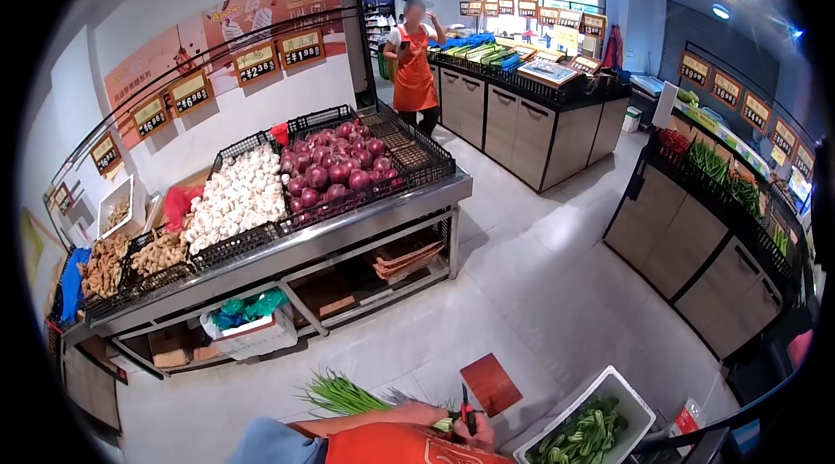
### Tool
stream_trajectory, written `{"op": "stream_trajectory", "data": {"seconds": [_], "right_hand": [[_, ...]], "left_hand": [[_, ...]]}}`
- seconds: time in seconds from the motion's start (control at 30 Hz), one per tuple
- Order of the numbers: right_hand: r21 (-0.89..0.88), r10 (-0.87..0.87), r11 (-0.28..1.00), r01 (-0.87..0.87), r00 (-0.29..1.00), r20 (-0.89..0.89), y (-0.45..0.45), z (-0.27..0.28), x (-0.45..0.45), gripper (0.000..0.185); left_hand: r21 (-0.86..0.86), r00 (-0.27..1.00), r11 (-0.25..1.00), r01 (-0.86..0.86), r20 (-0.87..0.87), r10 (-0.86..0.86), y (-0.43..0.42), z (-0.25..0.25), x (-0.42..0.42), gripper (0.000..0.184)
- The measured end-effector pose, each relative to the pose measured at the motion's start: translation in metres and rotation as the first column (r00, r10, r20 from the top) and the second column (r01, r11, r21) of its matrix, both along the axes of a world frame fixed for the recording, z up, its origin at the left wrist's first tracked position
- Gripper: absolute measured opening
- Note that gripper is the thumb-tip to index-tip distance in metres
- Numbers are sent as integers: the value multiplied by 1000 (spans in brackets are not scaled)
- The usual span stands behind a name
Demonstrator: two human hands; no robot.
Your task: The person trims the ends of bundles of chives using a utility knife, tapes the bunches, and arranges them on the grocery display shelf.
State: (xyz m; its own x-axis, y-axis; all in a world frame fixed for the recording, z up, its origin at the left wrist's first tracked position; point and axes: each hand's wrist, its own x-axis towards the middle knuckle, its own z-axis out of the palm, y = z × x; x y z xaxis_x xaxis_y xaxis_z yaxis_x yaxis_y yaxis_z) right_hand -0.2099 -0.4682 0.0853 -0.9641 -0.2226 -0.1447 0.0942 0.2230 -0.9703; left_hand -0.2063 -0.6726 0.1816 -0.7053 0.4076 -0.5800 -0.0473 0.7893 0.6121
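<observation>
Down by the front of my red apron (383, 447), a bunch of long green stalks (342, 393) fans out past my left forearm, thin tips pointing left & the other ends poking out to the right of my left hand (422, 414). That hand is closed over the bunch, tho the undersides of its fingers are hidden. My right hand (477, 435), just beside those ends, wraps the red-and-black handle of a tool (468, 416), dark tip up; knife or scissors, can't tell.

On the grey floor (522, 316) just past the tool: a reddish-brown board (493, 384). Right of my hands, w/ a gap btwn, sits a white box (637, 412) holding leafy greens (584, 431).

Ahead & left, a metal-edged stand (383, 219) bears black crates (430, 170) of ginger (161, 253), garlic (239, 194) & red onions (335, 170), price signs (300, 48) above. In the bkgd, a co-worker (415, 86) in an orange-red apron stands btwn the stand & a wood-front counter (522, 120) of veg, dark phone-like object in one hand, the other raised by the head. Far right, a second counter (687, 247) carries red & green produce (709, 160).
</observation>
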Motion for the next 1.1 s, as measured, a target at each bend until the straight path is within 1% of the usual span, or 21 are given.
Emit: {"op": "stream_trajectory", "data": {"seconds": [0.03, 0.07, 0.1, 0.13, 0.2, 0.23, 0.27, 0.33, 0.37, 0.4, 0.47, 0.57, 0.6, 0.63, 0.7, 0.8, 0.9, 1.0, 1.1], "right_hand": [[-20, 3, 1000, -2, 998, 61, 2, -4, -1, 34], [-40, 4, 999, 1, 992, 129, 6, -9, 2, 34], [-61, 4, 998, 9, 980, 199, 6, 9, 6, 34], [-205, 29, 979, 18, 975, 221, 5, 22, 8, 34], [-222, 20, 975, 12, 989, 144, 1, 10, 1, 34], [-223, 16, 975, 10, 993, 114, 2, 8, 4, 34], [-198, 5, 980, 19, 993, 120, 3, 6, 7, 35], [-217, 30, 976, 11, 982, 186, 6, 4, 6, 35], [-229, 44, 973, 8, 975, 219, 6, 4, 5, 34], [-173, 39, 985, -3, 978, 207, 5, 5, 5, 34], [-56, 33, 998, -23, 981, 190, 4, 9, 6, 33], [-98, 79, 993, -58, 971, 224, 6, 19, 3, 38], [-62, 64, 997, -52, 979, 193, 5, 17, 4, 38], [-28, 61, 998, -57, 981, 185, 4, 19, 6, 38], [6, 56, 998, -58, 982, 183, 4, 11, 6, 37], [-27, 52, 998, -48, 982, 182, 5, 15, 8, 37], [-31, 60, 998, -55, 970, 236, 6, 15, 9, 38], [-64, 34, 998, -21, 977, 208, 5, 4, 14, 37], [-100, 44, 995, -23, 977, 208, 8, 0, 16, 32]], "left_hand": [[39, 1000, 999, -4, 12, 3, 1, 4, -2, 31], [41, 997, 997, 71, -5, -71, -1, 10, -5, 30], [42, 989, 988, 147, -20, -146, 0, 16, -5, 28], [42, 989, 991, 124, -85, -120, 1, 15, -3, 26], [21, 987, 989, 144, -73, -142, 1, 20, -8, 26], [18, 987, 988, 153, -60, -151, 3, 20, -6, 26], [16, 993, 994, 106, 53, -107, 2, 6, -9, 25], [11, 994, 1000, 11, 109, -12, 9, 28, -11, 24], [11, 995, 1000, 18, 99, -19, 9, 31, -12, 24], [11, 996, 1000, 24, 89, -25, 8, 33, -12, 24], [19, 989, 989, 146, -2, -146, 3, 18, -10, 24], [33, 997, 998, 56, 51, -58, 2, 1, -8, 25], [-19, 987, 987, 161, -27, -161, 3, 19, -8, 24], [7, 995, 995, 96, 40, -96, 3, 11, -9, 24], [-29, 990, 990, 138, -9, -138, 4, 12, -7, 24], [-40, 984, 985, 170, -50, -171, 3, 4, -4, 26], [18, 991, 992, 124, -49, -123, 2, -10, -1, 27], [66, 990, 990, 126, -78, -120, 1, -4, 4, 40], [5, 992, 993, 114, -49, -114, 10, 6, 4, 30]]}}
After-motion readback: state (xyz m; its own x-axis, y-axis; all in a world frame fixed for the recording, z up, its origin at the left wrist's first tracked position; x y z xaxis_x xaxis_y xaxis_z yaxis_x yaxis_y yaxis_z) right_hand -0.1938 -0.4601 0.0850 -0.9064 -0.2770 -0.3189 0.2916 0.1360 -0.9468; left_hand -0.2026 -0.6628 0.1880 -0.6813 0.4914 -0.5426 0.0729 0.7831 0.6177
